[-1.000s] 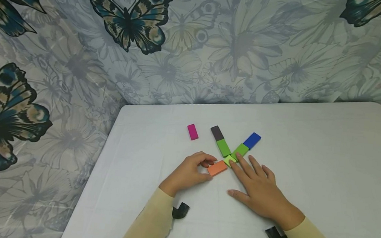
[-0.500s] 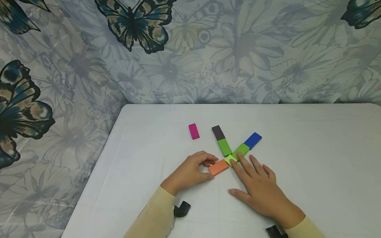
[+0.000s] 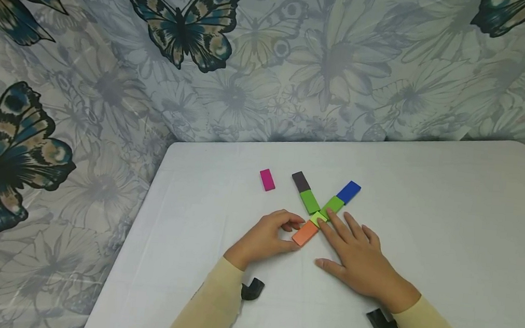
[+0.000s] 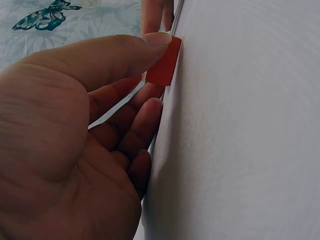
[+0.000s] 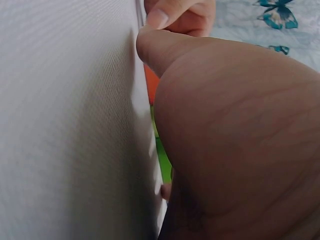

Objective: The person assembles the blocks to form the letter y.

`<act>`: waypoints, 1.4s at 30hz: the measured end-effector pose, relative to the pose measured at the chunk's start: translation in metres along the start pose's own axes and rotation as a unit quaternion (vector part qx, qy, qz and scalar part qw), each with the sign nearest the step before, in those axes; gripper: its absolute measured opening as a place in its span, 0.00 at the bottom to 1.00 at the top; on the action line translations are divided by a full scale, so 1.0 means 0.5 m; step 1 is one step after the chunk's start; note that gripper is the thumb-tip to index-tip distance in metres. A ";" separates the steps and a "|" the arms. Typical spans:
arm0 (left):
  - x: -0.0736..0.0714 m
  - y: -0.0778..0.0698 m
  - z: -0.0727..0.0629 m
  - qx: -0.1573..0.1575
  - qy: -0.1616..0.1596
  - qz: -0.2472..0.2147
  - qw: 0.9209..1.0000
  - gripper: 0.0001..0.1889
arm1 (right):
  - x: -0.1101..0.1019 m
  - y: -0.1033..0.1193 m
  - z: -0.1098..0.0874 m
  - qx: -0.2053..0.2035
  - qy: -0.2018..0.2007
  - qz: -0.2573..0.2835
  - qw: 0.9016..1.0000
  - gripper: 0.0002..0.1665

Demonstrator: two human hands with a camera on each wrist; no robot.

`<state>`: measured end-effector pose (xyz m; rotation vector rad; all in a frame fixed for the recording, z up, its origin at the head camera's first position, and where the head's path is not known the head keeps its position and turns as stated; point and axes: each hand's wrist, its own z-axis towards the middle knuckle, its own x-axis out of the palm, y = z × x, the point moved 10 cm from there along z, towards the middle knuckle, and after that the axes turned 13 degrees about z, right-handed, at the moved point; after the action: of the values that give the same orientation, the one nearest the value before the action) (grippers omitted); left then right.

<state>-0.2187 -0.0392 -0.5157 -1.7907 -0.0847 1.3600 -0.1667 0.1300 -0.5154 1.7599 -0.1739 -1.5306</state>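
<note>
My left hand (image 3: 265,240) pinches an orange block (image 3: 305,233) between thumb and fingers at its lower left end. The left wrist view shows the thumb lying on the reddish-orange block (image 4: 165,65). The block's other end meets a small lime block (image 3: 318,217). Spread flat, my right hand (image 3: 362,261) touches the lime block and the adjoining green block (image 3: 334,205) with its fingertips. Beyond that one lies a blue block (image 3: 349,192). A second green block (image 3: 309,202) and a dark grey block (image 3: 300,181) form another arm from the lime block.
A magenta block (image 3: 268,180) lies apart, left of the dark grey one. All of it rests on a white-covered table (image 3: 450,217). Behind stands a cloth backdrop (image 3: 259,96) with butterflies and flowers. Black straps (image 3: 384,326) hang by both sleeves.
The orange block has turned to a steeper slant and now lines up with the lime block. My left hand has shifted slightly right with it; the right hand stays in place.
</note>
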 end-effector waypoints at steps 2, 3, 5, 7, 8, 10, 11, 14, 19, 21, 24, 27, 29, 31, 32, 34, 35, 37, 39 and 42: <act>0.002 0.000 0.000 0.003 0.003 0.000 1.000 0.28 | 0.001 -0.001 0.001 0.001 0.001 -0.002 1.000 0.52; 0.003 0.000 0.001 0.003 0.004 0.000 1.000 0.28 | 0.001 -0.001 0.001 0.001 0.001 -0.002 1.000 0.52; 0.004 0.001 0.002 0.004 0.003 0.000 1.000 0.28 | 0.002 -0.002 0.001 0.003 0.002 -0.004 1.000 0.52; 0.005 0.003 0.003 0.004 0.002 0.000 1.000 0.28 | 0.002 -0.003 0.002 0.005 0.003 -0.004 1.000 0.52; 0.005 0.004 0.003 0.004 0.001 -0.001 1.000 0.28 | 0.003 -0.003 0.002 0.005 0.004 -0.003 1.000 0.52; 0.006 0.005 0.004 0.003 0.001 -0.002 1.000 0.28 | 0.003 -0.005 0.002 0.007 0.004 -0.001 1.000 0.52; 0.007 0.006 0.005 0.002 0.001 -0.003 1.000 0.28 | 0.004 -0.005 0.002 0.008 0.005 0.001 1.000 0.53; 0.007 0.009 0.006 -0.001 0.003 -0.003 1.000 0.28 | 0.005 -0.008 0.003 0.009 0.006 0.004 1.000 0.54; 0.000 0.018 0.009 -0.003 0.003 -0.003 1.000 0.27 | 0.006 -0.007 0.007 0.006 -0.003 0.015 1.000 0.55; -0.010 0.025 0.010 -0.007 -0.004 -0.010 1.000 0.26 | 0.007 0.000 0.009 0.002 -0.006 0.023 1.000 0.55; -0.038 0.045 0.012 -0.024 -0.033 -0.016 0.999 0.23 | 0.013 0.015 0.008 -0.003 -0.001 0.026 1.000 0.55; -0.080 0.077 0.018 -0.049 -0.087 -0.024 0.995 0.20 | 0.021 0.029 0.003 -0.010 0.008 0.025 1.000 0.55; -0.113 0.102 0.025 -0.069 -0.134 -0.038 0.988 0.18 | 0.025 0.034 0.001 -0.013 0.009 0.022 1.000 0.55; -0.143 0.129 0.034 -0.090 -0.181 -0.054 0.978 0.18 | 0.027 0.038 -0.002 -0.014 0.009 0.019 1.000 0.54; -0.156 0.144 0.039 -0.103 -0.204 -0.065 0.972 0.18 | 0.029 0.038 -0.002 -0.012 0.010 0.017 1.000 0.54; -0.176 0.173 0.048 -0.132 -0.241 -0.093 0.957 0.19 | 0.034 0.037 -0.004 -0.008 0.014 0.015 1.000 0.54; -0.181 0.189 0.053 -0.149 -0.255 -0.109 0.949 0.21 | 0.036 0.037 -0.005 -0.006 0.017 0.014 1.000 0.54; -0.185 0.217 0.061 -0.177 -0.274 -0.141 0.935 0.24 | 0.042 0.036 -0.008 -0.004 0.023 0.012 1.000 0.54; -0.186 0.236 0.066 -0.191 -0.280 -0.165 0.926 0.27 | 0.047 0.035 -0.010 -0.004 0.027 0.008 1.000 0.54; -0.188 0.244 0.077 -0.180 -0.273 -0.155 0.932 0.31 | 0.050 0.036 -0.011 -0.005 0.030 -0.002 1.000 0.53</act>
<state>-0.3391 -0.1419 -0.5262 -1.5380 -0.9303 1.6378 -0.1484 0.1057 -0.5238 1.7971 -0.1327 -1.4784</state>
